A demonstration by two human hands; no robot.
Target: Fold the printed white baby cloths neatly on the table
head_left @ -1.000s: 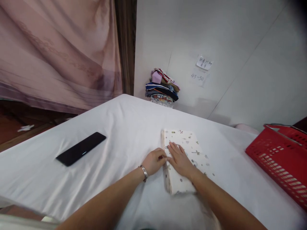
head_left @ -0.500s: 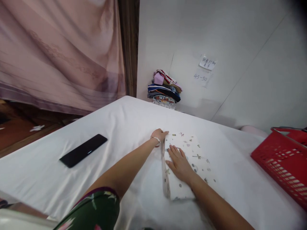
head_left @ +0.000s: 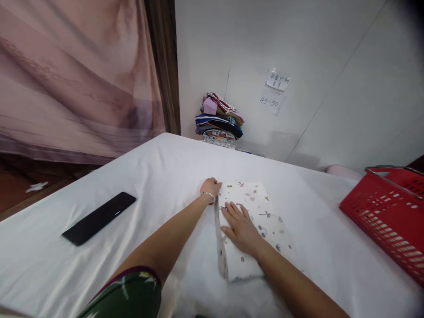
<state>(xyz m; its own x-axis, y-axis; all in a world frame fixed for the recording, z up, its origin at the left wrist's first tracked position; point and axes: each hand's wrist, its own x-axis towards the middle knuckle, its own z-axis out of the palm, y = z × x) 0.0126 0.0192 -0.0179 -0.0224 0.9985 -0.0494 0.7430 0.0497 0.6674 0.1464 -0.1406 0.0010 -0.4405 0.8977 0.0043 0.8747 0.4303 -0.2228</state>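
A folded white cloth [head_left: 247,265] printed with small leaf and dot motifs lies on the white-covered table [head_left: 159,163]. At its far left corner is my left hand [head_left: 210,189], a bracelet on the wrist, with thumb and fingers closed on the cloth's edge; some of the fingertips are hidden. My right hand [head_left: 241,229] rests flat on top of the cloth, fingers stretched out and slightly apart, holding nothing. Several layers show along the cloth's left side.
A flat black phone-like slab [head_left: 99,218] lies on the table at left. On the right stands a red plastic basket [head_left: 384,216] with a metal handle. A stack of folded clothes [head_left: 220,119] is by the wall beyond the table. A pink curtain [head_left: 76,79] hangs at left.
The view has shifted slightly, so everything appears further left. Both hands keep almost the same places on the folded cloth.
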